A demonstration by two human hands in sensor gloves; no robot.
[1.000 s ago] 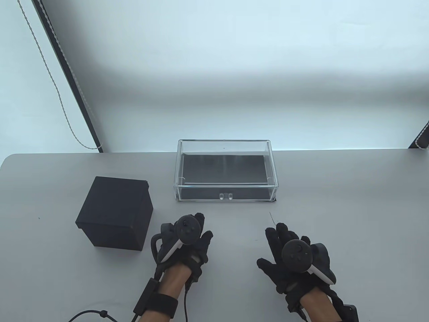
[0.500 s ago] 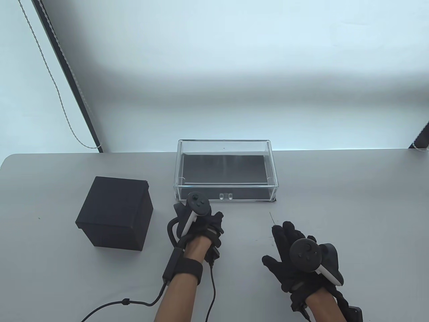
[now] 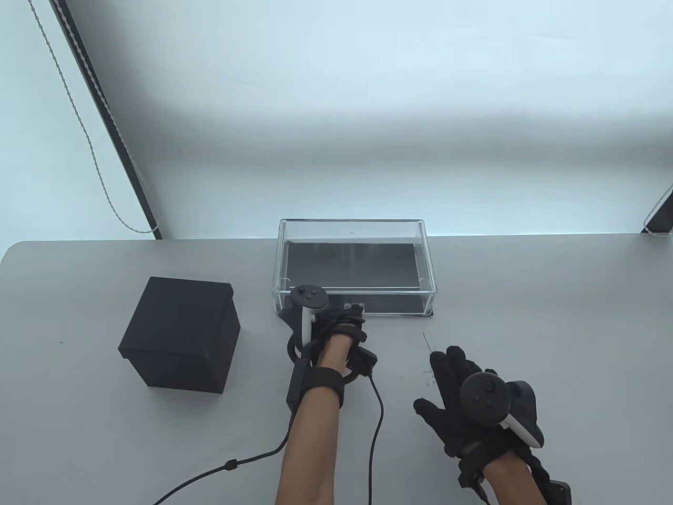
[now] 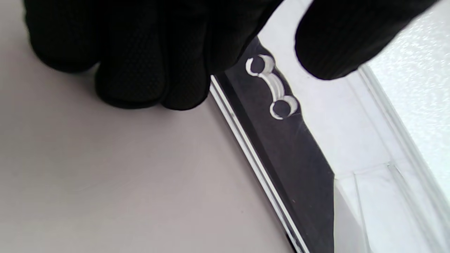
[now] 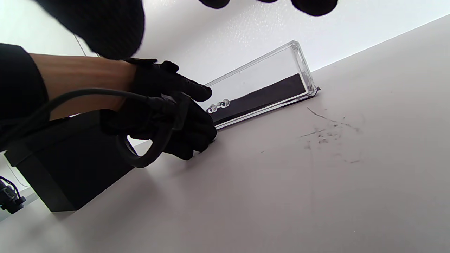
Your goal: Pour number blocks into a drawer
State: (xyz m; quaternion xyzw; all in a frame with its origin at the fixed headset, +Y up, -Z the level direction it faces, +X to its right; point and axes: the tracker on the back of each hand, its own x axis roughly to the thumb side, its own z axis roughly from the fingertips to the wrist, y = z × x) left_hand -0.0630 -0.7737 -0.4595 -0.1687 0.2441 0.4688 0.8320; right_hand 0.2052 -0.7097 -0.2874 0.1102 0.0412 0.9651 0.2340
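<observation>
A clear acrylic drawer case (image 3: 355, 288) stands at the table's middle with its drawer pushed in; a small clear handle (image 3: 354, 306) sits on the front. My left hand (image 3: 336, 318) is right at that front. Its lower fingers (image 4: 140, 70) curl down near the table and one finger (image 4: 337, 42) reaches out above the handle (image 4: 272, 86), which nothing touches. In the right wrist view the left hand (image 5: 175, 112) sits just left of the handle (image 5: 218, 105). My right hand (image 3: 457, 389) lies flat and open on the table. No number blocks are visible.
A black cube-shaped box (image 3: 181, 336) stands left of the drawer case, close beside my left forearm, and also shows as the black box (image 5: 70, 175) in the right wrist view. Glove cables (image 3: 376, 415) trail over the table. Faint scratch marks (image 5: 327, 130) lie right of the case.
My left hand has moved forward and to the right, from the table's near middle up to the drawer's front by the handle. The right hand has barely shifted.
</observation>
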